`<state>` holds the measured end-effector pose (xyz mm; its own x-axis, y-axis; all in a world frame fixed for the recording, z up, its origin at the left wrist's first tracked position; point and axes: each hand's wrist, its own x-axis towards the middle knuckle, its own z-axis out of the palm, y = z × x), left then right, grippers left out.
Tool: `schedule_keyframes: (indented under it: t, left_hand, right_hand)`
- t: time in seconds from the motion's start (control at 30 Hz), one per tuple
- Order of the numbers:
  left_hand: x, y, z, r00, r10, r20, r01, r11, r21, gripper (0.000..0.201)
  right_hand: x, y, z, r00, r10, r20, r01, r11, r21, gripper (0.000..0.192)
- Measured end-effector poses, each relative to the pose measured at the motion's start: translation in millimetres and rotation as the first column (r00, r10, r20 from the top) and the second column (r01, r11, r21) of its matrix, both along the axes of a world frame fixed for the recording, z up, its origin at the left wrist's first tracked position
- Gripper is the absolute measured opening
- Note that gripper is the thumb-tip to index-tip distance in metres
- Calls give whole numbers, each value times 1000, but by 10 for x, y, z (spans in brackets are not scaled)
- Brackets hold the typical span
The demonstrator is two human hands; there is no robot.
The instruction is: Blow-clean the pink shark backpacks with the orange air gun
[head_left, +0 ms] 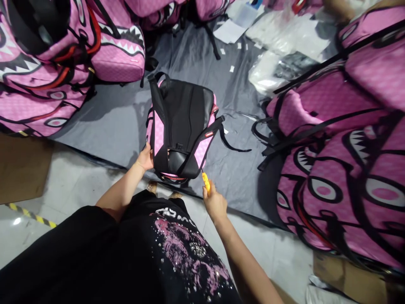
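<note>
A black and pink backpack (190,114) lies on the grey-covered table, its black padded back panel facing up and its shoulder straps spread over it. My left hand (145,158) is closed on the bag's lower left side, the fingertips partly hidden behind it. In my right hand (215,204) is a small yellow-handled tool (206,181) with a thin dark tip. That tip meets or nearly meets the backpack's lower right corner; contact is not clear. One loose black strap end trails to the right across the cloth.
Pink shark-face backpacks (117,55) are piled at the left, with more backpacks (325,185) heaped on the right. Clear plastic bags (268,71), white paper (229,31) and small white scraps lie toward the back. Another person's arm (340,10) shows at the top right. Cardboard (25,169) stands below left.
</note>
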<state>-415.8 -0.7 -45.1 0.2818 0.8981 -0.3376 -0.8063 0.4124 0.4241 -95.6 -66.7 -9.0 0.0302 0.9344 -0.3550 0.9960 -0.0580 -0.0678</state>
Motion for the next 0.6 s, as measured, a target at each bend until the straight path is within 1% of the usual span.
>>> schedule_keyframes:
  t: [0.07, 0.1, 0.17, 0.23, 0.3, 0.33, 0.4, 0.47, 0.53, 0.57, 0.6]
  left_hand:
    - [11, 7, -2, 1000, 21, -4, -21, 1000, -18, 79]
    - [12, 7, -3, 1000, 29, -2, -29, 999, -26, 78]
    - [6, 4, -3, 999, 30, 13, -30, 999, -37, 77]
    - [-4, 0, 2, 999, 14, 31, -12, 999, -43, 75]
    - [-10, 0, 16, 999, -15, 41, 17, 999, -44, 73]
    - [-9, 2, 26, 999, -27, 41, 28, 999, -44, 72]
    - [-4, 11, 51, 999, -42, 28, 43, 998, -37, 69]
    - [-1, 22, 83, 998, -59, 8, 59, 998, -28, 66]
    - [-10, 14, 123, 996, -79, -31, 79, 997, -16, 62]
    - [-19, -8, 148, 992, -92, -87, 90, 996, -27, 61]
    - [-29, -47, 180, 976, -104, -190, 95, 994, -57, 60]
  right_hand:
    - [2, -92, 70, 998, -41, -42, 41, 999, -11, 48]
    - [17, -187, 105, 996, -62, -71, 61, 998, -19, 46]
    - [58, -475, 166, 985, -107, -138, 103, 994, -32, 45]
    - [73, -827, 199, 968, -143, -208, 133, 989, -63, 48]
    - [13, -1119, 197, 956, -150, -250, 123, 985, -123, 50]
    - [-52, -1208, 185, 957, -134, -256, 97, 984, -150, 50]
    - [-233, -1254, 149, 970, -74, -231, 30, 982, -185, 49]
    - [-425, -1167, 116, 982, -21, -187, -16, 981, -194, 47]
    - [-561, -1046, 100, 990, -22, -142, -8, 979, -206, 47]
    - [-600, -999, 98, 992, -37, -123, 10, 978, -210, 47]
    - [-621, -970, 98, 992, -54, -114, 28, 977, -211, 47]
